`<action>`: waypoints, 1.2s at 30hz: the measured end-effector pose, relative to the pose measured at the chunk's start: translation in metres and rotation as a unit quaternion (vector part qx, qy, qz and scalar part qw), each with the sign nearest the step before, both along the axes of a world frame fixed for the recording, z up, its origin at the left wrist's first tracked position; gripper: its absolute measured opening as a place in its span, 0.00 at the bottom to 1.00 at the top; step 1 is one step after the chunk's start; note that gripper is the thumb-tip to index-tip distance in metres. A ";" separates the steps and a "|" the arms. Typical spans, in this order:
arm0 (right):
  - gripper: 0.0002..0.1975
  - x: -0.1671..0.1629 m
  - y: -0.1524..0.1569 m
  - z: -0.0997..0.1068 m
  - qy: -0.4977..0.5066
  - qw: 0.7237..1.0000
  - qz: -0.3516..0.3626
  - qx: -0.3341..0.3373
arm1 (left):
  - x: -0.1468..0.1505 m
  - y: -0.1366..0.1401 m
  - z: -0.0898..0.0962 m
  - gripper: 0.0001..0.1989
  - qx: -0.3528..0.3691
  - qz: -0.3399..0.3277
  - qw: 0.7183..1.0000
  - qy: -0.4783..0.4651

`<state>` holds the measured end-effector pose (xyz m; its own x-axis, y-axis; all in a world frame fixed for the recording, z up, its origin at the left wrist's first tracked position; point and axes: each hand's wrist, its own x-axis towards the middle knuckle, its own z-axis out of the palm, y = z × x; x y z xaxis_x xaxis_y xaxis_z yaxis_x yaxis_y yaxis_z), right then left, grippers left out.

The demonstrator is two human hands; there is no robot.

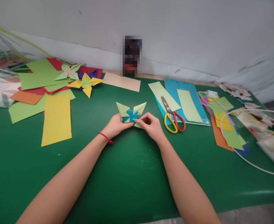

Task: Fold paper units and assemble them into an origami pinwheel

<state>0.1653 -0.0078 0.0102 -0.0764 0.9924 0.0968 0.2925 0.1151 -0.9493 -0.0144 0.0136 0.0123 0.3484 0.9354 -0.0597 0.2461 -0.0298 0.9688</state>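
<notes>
Between my hands, just above the green table, is a folded paper star (130, 114) with pale green points and a blue centre. My left hand (117, 126) is closed on its left and lower side, the thumb lying along the near edge. With thumb and index finger, my right hand (150, 124) pinches the star's lower right part. Two upper points stick out away from me; the lower ones are largely hidden by my hands. To the right of my right hand lie scissors (171, 116) with one yellow and one red handle, blades pointing away.
Finished paper stars, one yellow (86, 83) and one pale green (69, 72), lie among coloured sheets at left, near a yellow strip (57, 118). Blue sheets (192, 93) bear pale green strips at right. A white cable (230, 147) loops over paper scraps. A pixelated upright object (132, 56) leans on the wall.
</notes>
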 end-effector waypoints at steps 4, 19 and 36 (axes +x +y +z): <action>0.15 0.001 0.000 0.002 0.002 1.000 0.004 -0.023 | -0.001 0.000 -0.003 0.22 0.000 -0.010 1.000 -0.010; 0.17 0.002 -0.001 0.002 0.138 0.981 0.057 -0.122 | -0.004 -0.002 -0.004 0.21 -0.041 -0.110 0.992 -0.046; 0.19 -0.002 0.011 -0.009 0.277 0.946 -0.158 -0.057 | 0.002 0.000 0.000 0.25 -0.116 -0.016 0.966 -0.231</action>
<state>0.1636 0.0029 0.0009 0.2578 0.9634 -0.0741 -0.2514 -0.0072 -0.9679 -0.0128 0.0141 0.0125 0.4167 0.9038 -0.0978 -0.2117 0.2010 0.9564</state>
